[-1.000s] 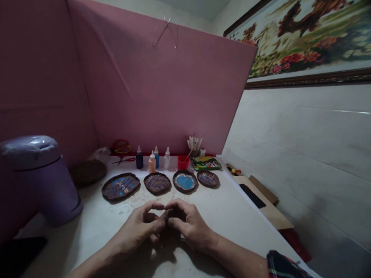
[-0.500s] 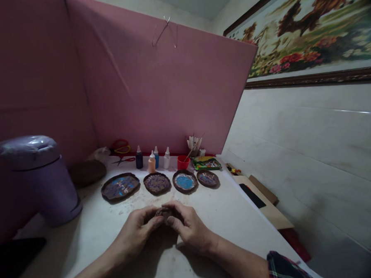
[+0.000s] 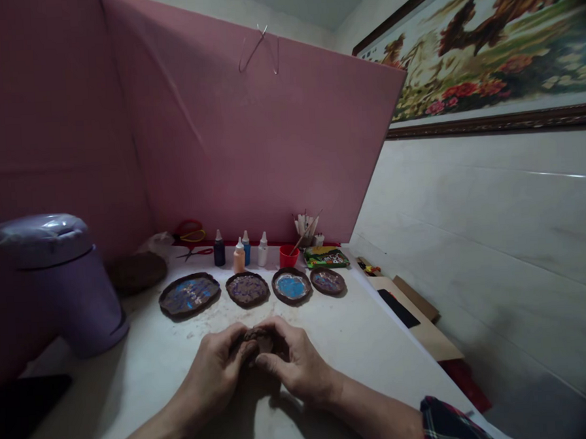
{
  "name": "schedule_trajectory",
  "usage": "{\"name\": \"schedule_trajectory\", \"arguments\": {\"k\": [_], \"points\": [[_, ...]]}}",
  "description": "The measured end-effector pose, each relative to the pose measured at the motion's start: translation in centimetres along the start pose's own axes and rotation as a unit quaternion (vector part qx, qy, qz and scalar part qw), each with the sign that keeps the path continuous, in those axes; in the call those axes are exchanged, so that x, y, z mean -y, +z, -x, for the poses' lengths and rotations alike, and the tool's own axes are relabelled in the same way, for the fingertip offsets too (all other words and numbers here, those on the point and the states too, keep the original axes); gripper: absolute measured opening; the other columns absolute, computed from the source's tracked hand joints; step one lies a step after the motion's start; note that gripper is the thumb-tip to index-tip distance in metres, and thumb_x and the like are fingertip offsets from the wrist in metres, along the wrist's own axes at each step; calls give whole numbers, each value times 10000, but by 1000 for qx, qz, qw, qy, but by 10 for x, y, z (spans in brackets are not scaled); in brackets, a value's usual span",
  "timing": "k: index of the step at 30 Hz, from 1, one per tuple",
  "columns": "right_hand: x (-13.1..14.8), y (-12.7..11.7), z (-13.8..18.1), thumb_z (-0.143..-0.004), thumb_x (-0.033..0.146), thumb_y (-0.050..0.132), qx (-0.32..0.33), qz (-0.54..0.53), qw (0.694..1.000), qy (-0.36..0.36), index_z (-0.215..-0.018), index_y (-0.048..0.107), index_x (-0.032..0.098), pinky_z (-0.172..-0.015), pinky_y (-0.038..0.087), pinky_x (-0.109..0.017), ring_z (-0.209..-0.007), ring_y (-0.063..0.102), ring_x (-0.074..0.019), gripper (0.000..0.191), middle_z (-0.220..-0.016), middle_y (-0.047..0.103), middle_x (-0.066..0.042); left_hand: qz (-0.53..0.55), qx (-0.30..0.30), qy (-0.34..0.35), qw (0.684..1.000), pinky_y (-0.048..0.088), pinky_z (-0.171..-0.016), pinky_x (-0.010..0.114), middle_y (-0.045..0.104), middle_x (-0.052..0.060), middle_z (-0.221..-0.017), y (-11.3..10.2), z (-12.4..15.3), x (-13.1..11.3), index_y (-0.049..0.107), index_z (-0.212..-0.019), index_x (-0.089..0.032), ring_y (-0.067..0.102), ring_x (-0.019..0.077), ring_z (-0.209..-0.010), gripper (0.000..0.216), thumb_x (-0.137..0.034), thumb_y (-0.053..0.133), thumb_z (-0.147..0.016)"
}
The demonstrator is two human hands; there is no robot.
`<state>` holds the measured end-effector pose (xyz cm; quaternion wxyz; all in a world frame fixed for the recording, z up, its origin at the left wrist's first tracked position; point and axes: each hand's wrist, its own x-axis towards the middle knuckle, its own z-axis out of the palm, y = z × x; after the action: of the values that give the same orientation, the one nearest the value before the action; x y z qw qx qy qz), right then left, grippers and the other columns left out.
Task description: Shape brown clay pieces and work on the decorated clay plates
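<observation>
Between my two hands is a small lump of brown clay (image 3: pixel 253 335), mostly covered by the fingers. My left hand (image 3: pixel 220 362) is curled around its left side, with the thumb pressed against it. On the other side my right hand (image 3: pixel 299 363) curves over the far edge, its thumb bent in toward the near side. Both hands are close together above the white tabletop (image 3: pixel 380 379). Beyond them stands a row of shallow brown clay dishes: a large one (image 3: pixel 189 296), a purple-speckled one (image 3: pixel 247 289), one with a blue middle (image 3: pixel 291 286) and a small one (image 3: pixel 328 280).
A purple lidded canister (image 3: pixel 75 290) stands at the left, beside a dark brown mass (image 3: pixel 138 272). Behind the dishes are red-handled scissors (image 3: pixel 195 253), several paint bottles (image 3: pixel 238 256), a red cup (image 3: pixel 289 256) holding a brush, and a green box (image 3: pixel 326 257).
My fingers and thumbs have shifted slightly on the clay, and the right thumb has moved a little left and down. Both hands still hold it; the dishes are unmoved.
</observation>
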<state>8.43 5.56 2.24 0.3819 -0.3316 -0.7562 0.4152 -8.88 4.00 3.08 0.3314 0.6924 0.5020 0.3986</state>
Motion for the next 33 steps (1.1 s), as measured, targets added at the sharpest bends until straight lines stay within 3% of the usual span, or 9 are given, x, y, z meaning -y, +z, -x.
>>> {"name": "schedule_trajectory", "arguments": {"k": [9, 12, 15, 18, 23, 28, 33], "points": [[0, 0, -3, -799, 189, 609, -28, -15, 999, 6, -1069, 574, 163, -753, 461, -276, -851, 582, -178, 274, -943, 645, -46, 112, 39, -28, 993, 457, -699, 276, 677, 54, -790, -2, -8, 6, 675, -803, -147, 593, 212, -778, 223, -337, 559, -823], [-4, 0, -5, -819, 217, 604, -41, -53, 998, 2, -1097, 565, 173, -812, 461, -295, -919, 587, -190, 284, -1006, 640, -55, 202, 68, -40, 976, 472, -737, 290, 691, 71, -919, 0, -7, 5, 672, -954, -155, 612, 230, -871, 221, -298, 608, -798], [-10, -1, -8, -836, 291, 604, -52, -121, 991, 10, -1104, 558, 165, -846, 458, -309, -949, 592, -196, 299, -1027, 638, -68, 310, 93, -66, 944, 491, -693, 295, 668, 88, -1054, 2, -5, 6, 531, -1220, -195, 623, 237, -904, 510, -209, 682, -732], [-14, -3, -11, -824, 375, 621, -59, -182, 981, 21, -1086, 569, 147, -833, 465, -317, -921, 605, -197, 351, -1004, 649, -81, 362, 116, -60, 923, 496, -703, 311, 643, 89, -1126, 3, -4, 7, 444, -1297, -227, 622, 243, -929, 694, -116, 709, -666], [-16, -3, -13, -805, 437, 634, -35, -232, 971, 35, -1065, 602, 148, -799, 478, -320, -873, 622, -194, 390, -959, 663, -76, 306, 113, -14, 945, 461, -829, 325, 661, 81, -1083, 0, -5, 5, 523, -1217, -191, 594, 246, -1010, 524, -117, 659, -716], [-13, -5, -11, -810, 441, 630, -31, -220, 974, 33, -1063, 615, 156, -833, 469, -328, -914, 612, -197, 381, -996, 658, -74, 237, 102, -34, 966, 468, -679, 278, 690, 43, -897, -1, -5, 5, 483, -1230, -183, 625, 194, -798, 510, -98, 600, -740], [-12, -5, -11, -781, 458, 657, -32, -193, 980, 22, -1045, 609, 156, -792, 475, -313, -891, 607, -194, 404, -959, 652, -71, 202, 86, -14, 976, 455, -728, 268, 684, 37, -949, -3, -4, 3, 511, -1166, -187, 613, 183, -847, 449, -79, 595, -738]]}}
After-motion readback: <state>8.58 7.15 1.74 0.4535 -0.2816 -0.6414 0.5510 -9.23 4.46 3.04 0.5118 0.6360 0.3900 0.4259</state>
